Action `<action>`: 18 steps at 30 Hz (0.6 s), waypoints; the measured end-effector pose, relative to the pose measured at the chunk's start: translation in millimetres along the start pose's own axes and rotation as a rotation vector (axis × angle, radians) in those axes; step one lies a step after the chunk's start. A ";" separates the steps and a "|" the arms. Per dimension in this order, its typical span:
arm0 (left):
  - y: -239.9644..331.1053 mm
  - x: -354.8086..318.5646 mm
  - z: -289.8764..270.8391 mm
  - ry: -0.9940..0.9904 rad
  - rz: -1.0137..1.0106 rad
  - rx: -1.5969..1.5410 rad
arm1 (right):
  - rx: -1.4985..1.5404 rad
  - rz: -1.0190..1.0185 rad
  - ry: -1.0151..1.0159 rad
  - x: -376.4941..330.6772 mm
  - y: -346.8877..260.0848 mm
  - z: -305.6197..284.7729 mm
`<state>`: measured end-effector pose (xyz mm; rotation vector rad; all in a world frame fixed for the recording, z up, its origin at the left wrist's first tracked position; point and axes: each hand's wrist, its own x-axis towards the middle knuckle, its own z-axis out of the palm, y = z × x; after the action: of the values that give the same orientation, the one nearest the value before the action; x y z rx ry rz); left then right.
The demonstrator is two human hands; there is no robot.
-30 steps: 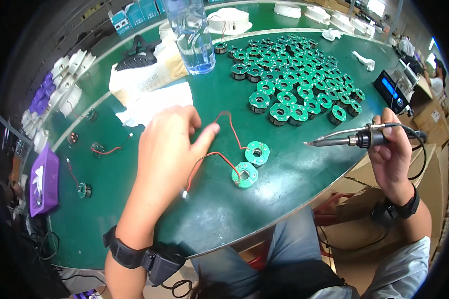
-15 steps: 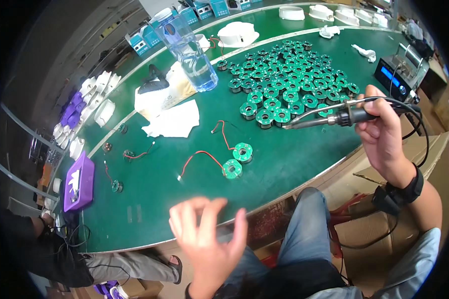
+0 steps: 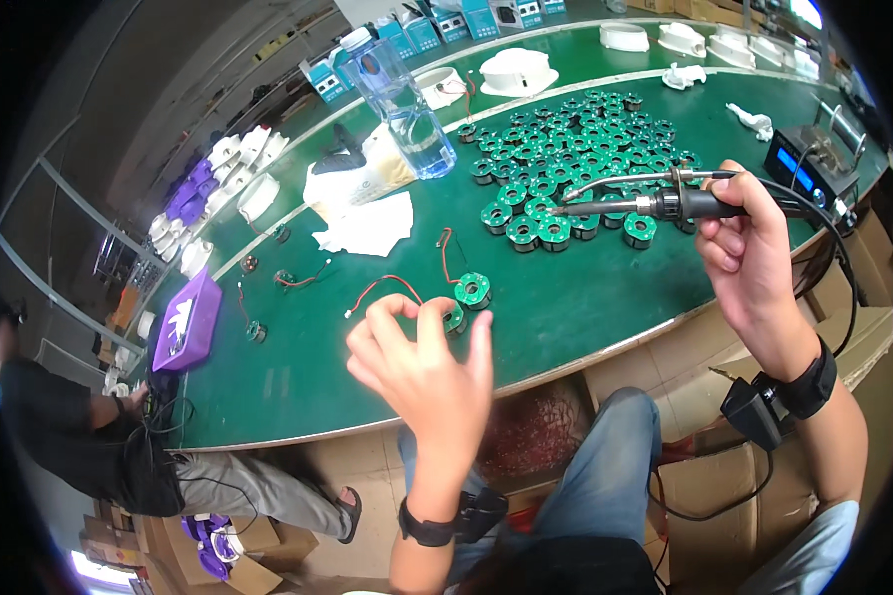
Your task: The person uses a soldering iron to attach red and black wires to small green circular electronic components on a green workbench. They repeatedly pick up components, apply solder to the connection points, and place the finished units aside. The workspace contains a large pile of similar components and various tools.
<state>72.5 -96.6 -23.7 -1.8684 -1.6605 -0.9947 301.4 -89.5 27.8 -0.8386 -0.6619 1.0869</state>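
My right hand (image 3: 749,243) grips a soldering iron (image 3: 690,205) with a thin curved metal tube running along it. The iron's tip points left, over the near edge of a large group of round green circuit boards on dark coils (image 3: 554,232). Over the table's near side, my left hand (image 3: 422,362) has its fingers curled and thumb apart, around a green-topped coil (image 3: 454,319) that it partly hides; contact cannot be made out. Just beyond that coil lies another green-topped coil (image 3: 473,291). Both have red wires ending in small white connectors.
A water bottle (image 3: 399,114), white paper (image 3: 370,226) and a purple tray (image 3: 188,322) stand on the green table (image 3: 347,367). Loose wired coils lie at left. A soldering station (image 3: 809,169) sits at right, white housings (image 3: 519,73) at the back. Another person (image 3: 74,426) is at far left.
My left hand has moved forward from the table's edge to the nearer wired coil. The soldering iron has shifted slightly up and left in the picture; the whole view has tilted somewhat.
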 end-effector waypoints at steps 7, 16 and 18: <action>-28.8 4.0 -7.6 -0.010 -0.070 0.064 | 0.015 -0.030 0.049 -1.0 -0.6 6.9; -11.2 8.5 17.4 -0.251 -0.169 -0.314 | 0.019 0.015 -0.096 4.1 -1.4 -10.2; -6.6 11.3 20.3 -0.286 -0.218 -0.371 | 0.024 0.027 -0.094 4.5 -0.8 -10.6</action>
<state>70.7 -73.2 -29.0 -2.1859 -1.9886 -1.2420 311.9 -88.2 23.1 -0.7820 -0.7163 1.1619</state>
